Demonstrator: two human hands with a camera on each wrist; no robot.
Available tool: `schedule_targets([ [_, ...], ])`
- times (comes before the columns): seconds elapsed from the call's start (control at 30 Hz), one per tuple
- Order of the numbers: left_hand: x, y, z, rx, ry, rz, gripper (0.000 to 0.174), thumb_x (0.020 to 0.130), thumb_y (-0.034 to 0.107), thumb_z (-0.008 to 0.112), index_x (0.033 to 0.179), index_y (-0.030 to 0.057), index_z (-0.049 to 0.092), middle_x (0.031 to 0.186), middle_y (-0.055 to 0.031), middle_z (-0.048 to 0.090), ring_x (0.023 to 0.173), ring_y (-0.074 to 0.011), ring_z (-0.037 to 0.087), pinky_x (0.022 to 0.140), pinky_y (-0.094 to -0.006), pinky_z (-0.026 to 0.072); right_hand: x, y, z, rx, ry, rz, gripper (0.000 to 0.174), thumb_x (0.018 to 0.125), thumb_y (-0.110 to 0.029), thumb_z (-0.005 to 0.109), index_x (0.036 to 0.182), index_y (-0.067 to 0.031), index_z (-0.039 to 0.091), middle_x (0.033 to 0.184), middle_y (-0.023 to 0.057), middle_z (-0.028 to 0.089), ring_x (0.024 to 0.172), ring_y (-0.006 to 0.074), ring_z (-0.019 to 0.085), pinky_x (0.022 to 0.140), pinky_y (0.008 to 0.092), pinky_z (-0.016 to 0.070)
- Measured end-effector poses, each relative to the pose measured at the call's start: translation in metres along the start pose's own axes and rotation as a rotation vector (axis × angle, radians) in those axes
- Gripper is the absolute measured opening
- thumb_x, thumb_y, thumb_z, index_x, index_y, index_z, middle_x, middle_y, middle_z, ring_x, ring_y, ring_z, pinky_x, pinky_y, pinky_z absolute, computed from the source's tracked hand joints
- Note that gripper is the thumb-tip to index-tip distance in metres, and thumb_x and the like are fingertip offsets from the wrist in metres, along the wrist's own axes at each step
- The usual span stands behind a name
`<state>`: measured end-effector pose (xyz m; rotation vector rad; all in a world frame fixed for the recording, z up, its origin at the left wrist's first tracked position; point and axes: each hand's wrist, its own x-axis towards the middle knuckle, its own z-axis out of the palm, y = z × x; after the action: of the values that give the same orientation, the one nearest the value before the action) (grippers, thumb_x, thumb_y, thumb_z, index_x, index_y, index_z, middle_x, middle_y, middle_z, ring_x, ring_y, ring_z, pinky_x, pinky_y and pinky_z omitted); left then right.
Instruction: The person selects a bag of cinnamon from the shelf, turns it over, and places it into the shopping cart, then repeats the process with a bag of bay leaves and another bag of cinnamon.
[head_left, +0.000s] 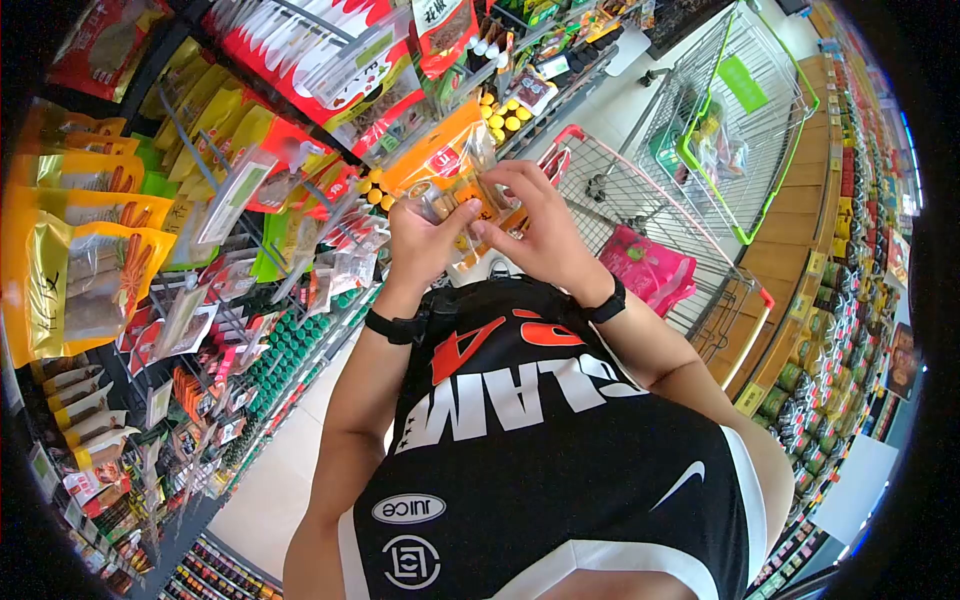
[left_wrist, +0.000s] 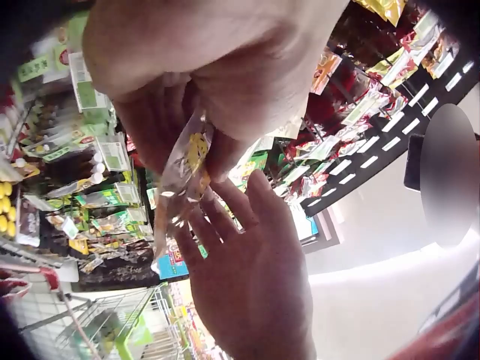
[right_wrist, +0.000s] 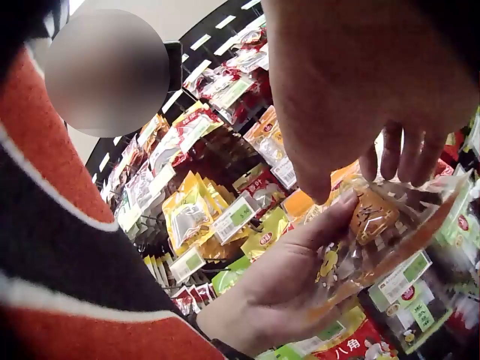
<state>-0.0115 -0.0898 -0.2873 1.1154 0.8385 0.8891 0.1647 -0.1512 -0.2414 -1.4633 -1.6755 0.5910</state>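
My left hand (head_left: 425, 238) holds a spice packet (right_wrist: 373, 219) with a clear window and an orange label, its thumb laid across the front. Small pieces show through the crinkled film. My right hand (head_left: 540, 215) is at the packet's other side, thumb tip close to the left thumb. In the left wrist view the right hand's fingers (left_wrist: 221, 217) reach out nearly straight to the film. From the right wrist, its fingertips meet the packet's upper edge. The packet is in front of the chest, before the hanging shelf goods.
Racks of hanging packets (head_left: 90, 285) rise at the left and ahead. A shopping cart with a pink bag (head_left: 645, 270) stands to the right, and a green-rimmed cart (head_left: 745, 85) is beyond it. Shelves of jars (head_left: 800, 370) line the far right.
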Motion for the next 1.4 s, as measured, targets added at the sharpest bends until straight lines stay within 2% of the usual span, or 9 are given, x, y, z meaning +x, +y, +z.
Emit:
schedule_targets([
  [0.3, -0.001, 0.000, 0.004, -0.063, -0.029, 0.055, 0.024, 0.093, 0.005, 0.076, 0.114, -0.0028, 0.069, 0.106, -0.0063, 0.075, 0.092, -0.0121, 0.070, 0.084, -0.0288, 0.0565, -0.007, 0.008, 0.001, -0.118, 0.115, -0.059, 0.053, 0.080, -0.015, 0.081, 0.128, -0.0020, 0.061, 0.126, 0.0188, 0.055, 0.119, 0.0358, 0.055, 0.103, 0.0421, 0.0465],
  [0.4, -0.003, 0.001, 0.002, 0.009, -0.049, 0.054, 0.022, 0.094, 0.007, 0.076, 0.113, -0.0025, 0.070, 0.106, -0.0061, 0.076, 0.092, -0.0105, 0.070, 0.082, -0.0271, 0.0554, -0.006, 0.012, 0.001, -0.091, 0.220, -0.034, 0.054, 0.085, -0.008, 0.077, 0.133, -0.0036, 0.054, 0.121, 0.0164, 0.059, 0.110, 0.0285, 0.061, 0.094, 0.0368, 0.0505],
  [0.53, -0.006, -0.003, 0.001, -0.080, 0.011, 0.012, 0.018, 0.099, 0.015, 0.071, 0.107, -0.0009, 0.071, 0.093, -0.0004, 0.072, 0.079, -0.0062, 0.062, 0.071, -0.0243, 0.0494, -0.013, 0.024, -0.002, 0.496, -0.023, 0.362, 0.055, 0.096, -0.002, 0.067, 0.143, -0.0059, 0.039, 0.107, 0.0064, 0.063, 0.088, 0.0093, 0.061, 0.072, 0.0230, 0.0490],
  [0.63, -0.005, -0.014, -0.006, -0.166, 0.076, -0.020, 0.020, 0.102, 0.020, 0.067, 0.102, 0.0003, 0.071, 0.084, 0.0037, 0.066, 0.072, -0.0042, 0.055, 0.064, -0.0230, 0.0428, -0.014, 0.038, 0.007, 0.653, -0.051, 0.337, 0.054, 0.097, -0.003, 0.067, 0.143, -0.0057, 0.039, 0.104, 0.0053, 0.063, 0.087, 0.0088, 0.060, 0.073, 0.0231, 0.0487],
  [0.83, -0.006, -0.008, 0.002, -0.108, 0.198, 0.077, 0.018, 0.102, 0.018, 0.068, 0.096, 0.0009, 0.071, 0.085, 0.0040, 0.065, 0.077, -0.0033, 0.055, 0.067, -0.0245, 0.0450, -0.009, 0.025, 0.006, 0.308, 0.114, 0.128, 0.049, 0.095, -0.001, 0.067, 0.140, -0.0056, 0.046, 0.118, 0.0081, 0.058, 0.103, 0.0132, 0.061, 0.075, 0.0255, 0.0513],
  [0.97, -0.009, 0.010, 0.003, 0.199, 0.249, 0.259, 0.021, 0.098, 0.022, 0.073, 0.092, 0.0020, 0.070, 0.083, 0.0033, 0.066, 0.074, -0.0041, 0.055, 0.064, -0.0241, 0.0454, -0.011, 0.030, 0.008, -0.067, 0.068, -0.054, 0.058, 0.086, -0.013, 0.078, 0.138, -0.0035, 0.055, 0.132, 0.0190, 0.052, 0.121, 0.0353, 0.056, 0.103, 0.0423, 0.0472],
  [1.17, -0.007, 0.020, 0.009, 0.124, 0.129, 0.270, 0.024, 0.097, 0.019, 0.074, 0.109, -0.0019, 0.071, 0.088, 0.0009, 0.071, 0.075, -0.0063, 0.062, 0.068, -0.0251, 0.0499, -0.001, 0.003, -0.001, 0.139, -0.016, -0.090, 0.076, 0.083, -0.027, 0.085, 0.146, -0.0051, 0.050, 0.155, 0.0226, 0.039, 0.143, 0.0407, 0.042, 0.117, 0.0458, 0.0376],
  [1.33, -0.008, 0.053, 0.001, 0.172, -0.035, 0.373, 0.029, 0.096, 0.011, 0.074, 0.120, -0.0024, 0.067, 0.114, -0.0080, 0.072, 0.099, -0.0136, 0.068, 0.088, -0.0305, 0.0543, 0.012, 0.037, -0.005, 0.632, -0.057, -0.010, 0.063, 0.096, -0.010, 0.069, 0.153, -0.0092, 0.044, 0.159, 0.0150, 0.038, 0.149, 0.0254, 0.035, 0.113, 0.0411, 0.0417],
  [1.4, -0.010, 0.077, -0.001, 0.119, -0.051, 0.369, 0.025, 0.095, 0.009, 0.074, 0.118, -0.0017, 0.068, 0.114, -0.0067, 0.072, 0.101, -0.0130, 0.067, 0.088, -0.0304, 0.0538, 0.018, 0.033, -0.021, 0.886, -0.123, 0.022, 0.063, 0.098, -0.004, 0.065, 0.155, -0.0069, 0.038, 0.145, 0.0137, 0.053, 0.131, 0.0188, 0.054, 0.100, 0.0322, 0.0510],
])
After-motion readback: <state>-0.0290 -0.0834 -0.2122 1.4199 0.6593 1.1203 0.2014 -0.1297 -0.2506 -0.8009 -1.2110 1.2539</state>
